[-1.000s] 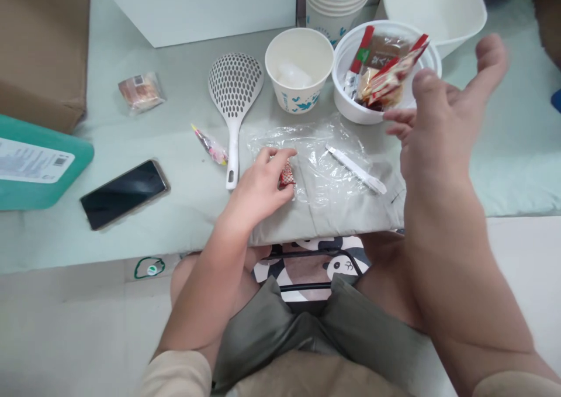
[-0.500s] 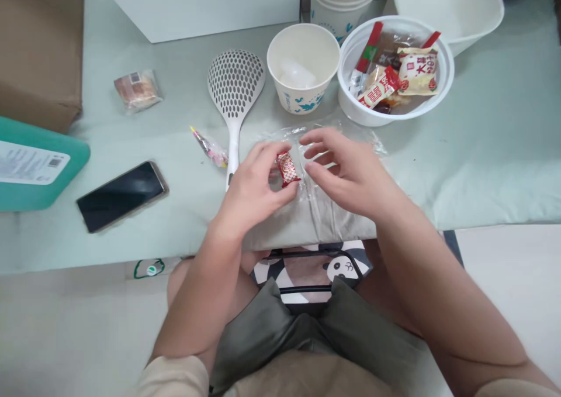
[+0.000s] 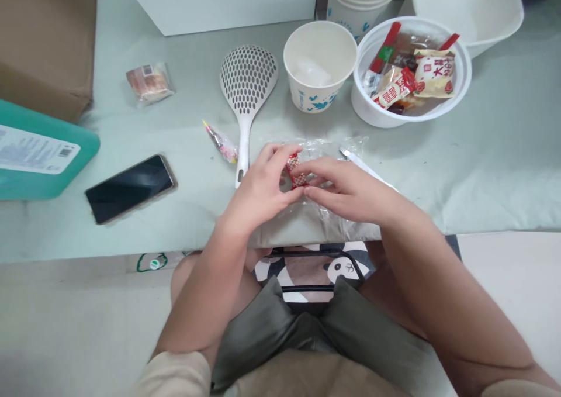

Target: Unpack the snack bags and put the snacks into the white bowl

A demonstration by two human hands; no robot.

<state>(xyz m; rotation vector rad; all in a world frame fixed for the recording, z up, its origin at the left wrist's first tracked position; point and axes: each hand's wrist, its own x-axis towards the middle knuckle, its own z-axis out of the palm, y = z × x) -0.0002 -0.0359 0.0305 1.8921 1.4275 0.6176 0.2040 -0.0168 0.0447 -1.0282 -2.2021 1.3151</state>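
A small candy [image 3: 293, 161] in a red-and-white checked wrapper is held upright between the thumb and fingers of my left hand [image 3: 267, 180]. My right hand [image 3: 350, 189] has its fingertips on the same candy, partly covering it. Beneath both hands lies a crumpled clear plastic bag [image 3: 324, 148]. A slim pale tool [image 3: 363, 166] with a shiny tip rests just beyond my right hand, its rear part hidden by the wrist. Close to my left hand is a grey slotted skimmer [image 3: 248, 81], its handle toward me.
Farther back stand a paper cup [image 3: 319, 64], a white bowl [image 3: 357, 102] of wrapped snacks, stacked cups [image 3: 362, 8] and a white bin [image 3: 473, 11]. Leftward lie a small cone-shaped packet [image 3: 221, 144], packaged bread [image 3: 149, 84], a phone [image 3: 131, 189], a green container [image 3: 85, 140] and a cardboard box [image 3: 48, 40].
My right hand has moved left onto the candy, which my left hand still holds. The slim pale tool behind my right hand now shows. The whole view has shifted slightly.
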